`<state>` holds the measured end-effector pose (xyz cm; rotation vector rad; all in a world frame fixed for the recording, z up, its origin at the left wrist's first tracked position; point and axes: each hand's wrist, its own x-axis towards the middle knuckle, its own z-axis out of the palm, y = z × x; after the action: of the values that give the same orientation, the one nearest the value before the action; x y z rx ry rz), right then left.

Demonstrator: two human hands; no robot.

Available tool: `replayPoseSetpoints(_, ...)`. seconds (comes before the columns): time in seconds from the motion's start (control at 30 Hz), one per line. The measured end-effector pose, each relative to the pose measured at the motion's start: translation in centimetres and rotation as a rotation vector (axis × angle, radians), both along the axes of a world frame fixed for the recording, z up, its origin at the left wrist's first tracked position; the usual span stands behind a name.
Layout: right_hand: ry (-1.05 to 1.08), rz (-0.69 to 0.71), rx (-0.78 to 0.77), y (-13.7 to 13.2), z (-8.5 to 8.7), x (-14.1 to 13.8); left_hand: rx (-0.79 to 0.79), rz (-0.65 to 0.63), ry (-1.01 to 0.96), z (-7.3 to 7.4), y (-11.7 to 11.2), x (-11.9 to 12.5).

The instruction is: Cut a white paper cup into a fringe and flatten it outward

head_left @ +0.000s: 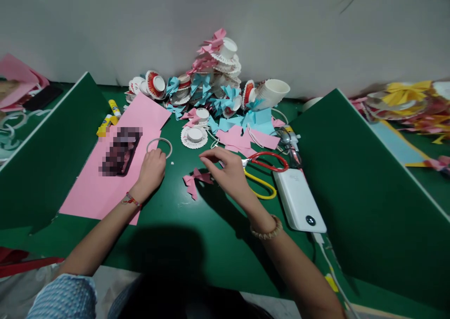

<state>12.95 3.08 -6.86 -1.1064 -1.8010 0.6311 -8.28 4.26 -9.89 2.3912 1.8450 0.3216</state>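
A pale ring [171,148] — probably light and stiff, best gripped by its rim — is clamped in the fingers of the left hand [152,171], by pink paper [87,192]. The right hand [227,168] hovers near a soft-looking paper bow [191,180] on the tabletop [168,216]; whether its fingertips meet, I cannot tell.

Can't read any text for certain. See only a faint grey mark on the white rectangular plastic power bank [297,197] and blurred pale characters on its round black display [310,220].
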Motion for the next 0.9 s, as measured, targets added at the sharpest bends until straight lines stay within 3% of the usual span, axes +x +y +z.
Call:
replayPoseSetpoints(0.2,-0.001,0.007,0.047,0.1,0.0,0.0,0.038,0.045,-0.299,2.6,-1.0,2.4)
replayPoseSetpoints(0.23,0.000,0.003,0.067,0.0,0.0,0.0,0.034,0.025,-0.403,3.1,-1.5,3.1)
replayPoseSetpoints(0.3,-0.006,0.000,0.133,-0.3,0.3,0.0,-0.014,0.002,-0.872,4.0,-2.7,4.5)
replayPoseSetpoints(0.4,-0.030,-0.002,0.273,-1.1,0.8,-0.2,-0.040,-0.022,-1.119,4.5,-4.4,5.9)
replayPoseSetpoints(0.57,-0.013,-0.119,0.395,-2.1,1.5,-0.5,0.015,-0.079,-1.112,4.0,-5.5,6.0)
replayPoseSetpoints(0.9,-0.092,-0.073,0.464,-1.9,1.7,0.0,0.238,-0.165,-0.835,3.8,-5.1,5.7)
